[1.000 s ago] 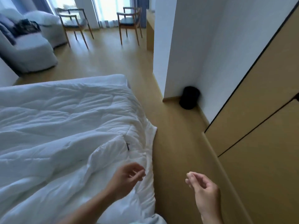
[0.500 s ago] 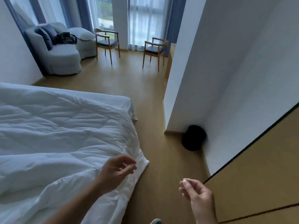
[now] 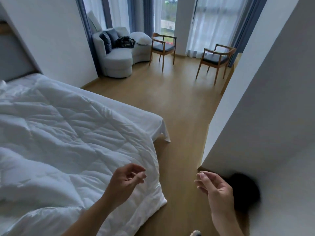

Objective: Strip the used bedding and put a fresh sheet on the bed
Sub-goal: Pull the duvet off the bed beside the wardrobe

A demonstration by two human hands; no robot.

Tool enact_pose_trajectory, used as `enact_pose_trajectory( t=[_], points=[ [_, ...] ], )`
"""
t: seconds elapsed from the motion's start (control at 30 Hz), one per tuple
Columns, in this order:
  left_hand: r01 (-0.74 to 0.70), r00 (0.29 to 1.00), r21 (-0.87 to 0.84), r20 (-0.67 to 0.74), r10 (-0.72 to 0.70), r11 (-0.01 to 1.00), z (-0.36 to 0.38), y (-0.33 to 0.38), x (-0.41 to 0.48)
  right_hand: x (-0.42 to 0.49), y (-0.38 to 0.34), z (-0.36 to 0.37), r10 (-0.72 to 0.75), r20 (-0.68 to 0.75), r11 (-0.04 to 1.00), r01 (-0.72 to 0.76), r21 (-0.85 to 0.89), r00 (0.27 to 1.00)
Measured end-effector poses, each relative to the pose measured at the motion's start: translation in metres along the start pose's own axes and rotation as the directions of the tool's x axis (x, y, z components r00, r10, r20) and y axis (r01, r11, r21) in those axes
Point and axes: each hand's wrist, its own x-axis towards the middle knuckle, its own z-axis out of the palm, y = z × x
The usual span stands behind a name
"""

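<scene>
White quilt [image 3: 68, 142] lies rumpled over the bed, its near corner hanging off the edge toward the wooden floor [image 3: 179, 108]. The sheet [image 3: 146, 121] under it shows only at the far corner. The left hand [image 3: 126, 183] hovers over the quilt near that hanging corner, fingers loosely curled and holding nothing. The right hand [image 3: 216, 191] is out over the floor beside the bed, half-curled and empty too, in front of a black bin [image 3: 245, 191] at the foot of the wall.

Over the last second the view has lifted from the bedside and cupboard doors toward the sofa [image 3: 117, 60] and two chairs [image 3: 163, 46] by the window. The hands kept their loose shape and the quilt has not shifted, so stripping looks not yet begun.
</scene>
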Motion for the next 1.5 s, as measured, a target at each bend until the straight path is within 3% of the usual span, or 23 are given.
enact_pose_trajectory(
  t=[0.1,0.23,0.4,0.6,0.7,0.83,0.9,0.97,1.03,1.1,1.17,1.23,1.27,1.33,1.37,1.4,1.5],
  points=[
    [0.076,0.984,-0.014,-0.159,-0.077,0.997,0.017,-0.009,0.048,0.081,-0.010,0.003,0.011,0.115,1.000,-0.008,-0.022,0.993],
    [0.200,0.891,-0.146,-0.385,-0.242,0.969,0.053,-0.015,0.111,0.176,-0.029,0.018,0.018,0.309,0.993,0.020,-0.118,0.951],
    [0.382,0.813,-0.016,-0.469,-0.345,0.924,0.086,-0.027,0.182,0.266,-0.034,0.066,0.066,0.509,0.965,0.074,-0.250,0.858],
    [0.655,0.710,0.182,-0.481,-0.514,0.734,0.084,-0.095,0.319,0.369,0.008,0.175,0.177,0.681,0.900,0.163,-0.404,0.710],
    [0.780,0.600,0.185,-0.495,-0.628,0.598,0.075,-0.166,0.405,0.433,0.056,0.245,0.259,0.704,0.866,0.164,-0.473,0.661],
    [0.903,0.422,0.073,-0.343,-0.839,0.424,0.075,-0.282,0.504,0.509,0.137,0.316,0.418,0.690,0.789,0.139,-0.598,0.591],
    [0.934,0.337,0.025,-0.387,-0.858,0.355,0.079,-0.327,0.532,0.537,0.168,0.333,0.505,0.671,0.735,0.137,-0.664,0.542],
    [0.933,0.332,0.027,-0.450,-0.829,0.360,0.079,-0.351,0.545,0.558,0.190,0.345,0.594,0.625,0.655,0.146,-0.741,0.506],
    [0.911,0.396,0.043,-0.360,-0.844,0.409,0.067,-0.354,0.548,0.575,0.206,0.360,0.655,0.578,0.556,0.207,-0.805,0.486],
    [0.886,0.451,0.001,-0.241,-0.860,0.464,0.047,-0.339,0.538,0.585,0.216,0.381,0.768,0.526,0.419,0.334,-0.844,0.366],
    [0.855,0.486,-0.089,-0.206,-0.849,0.511,0.024,-0.307,0.519,0.576,0.219,0.399,0.883,0.450,0.304,0.567,-0.766,0.135],
    [0.801,0.517,-0.202,-0.241,-0.821,0.563,0.003,-0.265,0.505,0.547,0.217,0.411,0.899,0.431,0.349,0.713,-0.608,-0.072],
    [0.754,0.539,-0.265,-0.274,-0.797,0.601,-0.010,-0.241,0.503,0.531,0.213,0.415,0.884,0.455,0.373,0.746,-0.552,-0.106],
    [0.646,0.561,-0.318,-0.420,-0.714,0.694,-0.036,-0.195,0.508,0.501,0.198,0.430,0.846,0.526,0.409,0.732,-0.544,-0.082],
    [0.591,0.545,-0.313,-0.526,-0.654,0.744,-0.048,-0.173,0.510,0.490,0.188,0.438,0.828,0.555,0.428,0.725,-0.540,-0.075],
    [0.534,0.507,-0.295,-0.638,-0.579,0.793,-0.057,-0.152,0.508,0.480,0.175,0.446,0.811,0.573,0.466,0.722,-0.512,-0.117],
    [0.460,0.313,-0.254,-0.850,-0.423,0.851,-0.053,-0.092,0.477,0.453,0.116,0.463,0.755,0.538,0.626,0.656,-0.422,-0.375]
  ],
)
